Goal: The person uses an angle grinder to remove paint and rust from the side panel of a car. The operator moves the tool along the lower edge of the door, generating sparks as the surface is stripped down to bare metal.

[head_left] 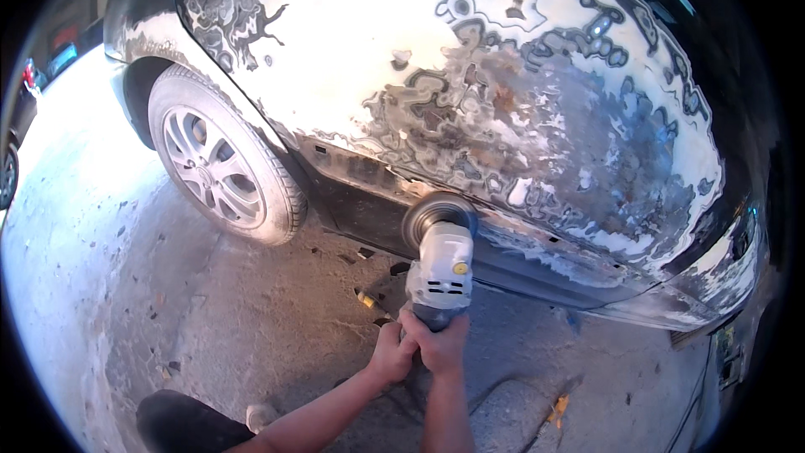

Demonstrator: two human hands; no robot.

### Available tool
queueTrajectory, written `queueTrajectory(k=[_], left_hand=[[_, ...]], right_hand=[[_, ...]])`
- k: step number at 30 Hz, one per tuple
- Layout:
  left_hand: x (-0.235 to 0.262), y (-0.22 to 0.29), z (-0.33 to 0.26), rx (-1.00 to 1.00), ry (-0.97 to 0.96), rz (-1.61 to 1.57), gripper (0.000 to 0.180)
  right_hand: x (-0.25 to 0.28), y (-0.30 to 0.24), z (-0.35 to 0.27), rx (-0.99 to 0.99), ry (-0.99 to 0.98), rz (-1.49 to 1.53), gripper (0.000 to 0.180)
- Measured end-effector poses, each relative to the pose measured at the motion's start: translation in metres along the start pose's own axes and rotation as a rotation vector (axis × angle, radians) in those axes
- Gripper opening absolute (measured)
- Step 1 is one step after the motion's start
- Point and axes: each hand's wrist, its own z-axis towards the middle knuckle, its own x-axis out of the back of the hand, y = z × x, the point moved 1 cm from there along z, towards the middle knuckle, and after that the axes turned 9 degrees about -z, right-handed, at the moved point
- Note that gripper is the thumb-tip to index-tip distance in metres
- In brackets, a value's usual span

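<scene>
An angle grinder (pixel 444 258) with a pale grey body and dark rear grip points away from me, its cable end hidden below the hands. My right hand (pixel 442 342) wraps the back of the grinder, and my left hand (pixel 392 356) closes round the handle beside it, fingers partly hidden. At the tool's head a dark round disc (pixel 422 216), blurred as if spinning, meets the lower sill (pixel 356 169) of a dark car. Above the sill, the door panel (pixel 386 21) is sanded into white filler, grey rings and bare, rust-brown patches.
A dusty wheel (pixel 211 164) stands to the left. Dark flakes (pixel 365 252) and a yellow piece (pixel 366 299) lie on the concrete floor (pixel 243 302). A cable (pixel 503 381) runs behind my arms near an orange-yellow object (pixel 558 410). My dark-clad knee (pixel 186 424) shows lower left.
</scene>
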Motion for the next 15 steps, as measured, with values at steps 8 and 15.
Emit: queueTrajectory(k=[8,15], left_hand=[[0.017,-0.012,0.005,-0.013,0.044,-0.050,0.056],[0.035,0.021,0.015,-0.058,0.103,-0.139,0.061]], right_hand=[[-0.019,-0.007,0.010,0.006,-0.097,-0.038,0.021],[-0.052,-0.020,0.018,0.016,-0.205,-0.081,0.022]])
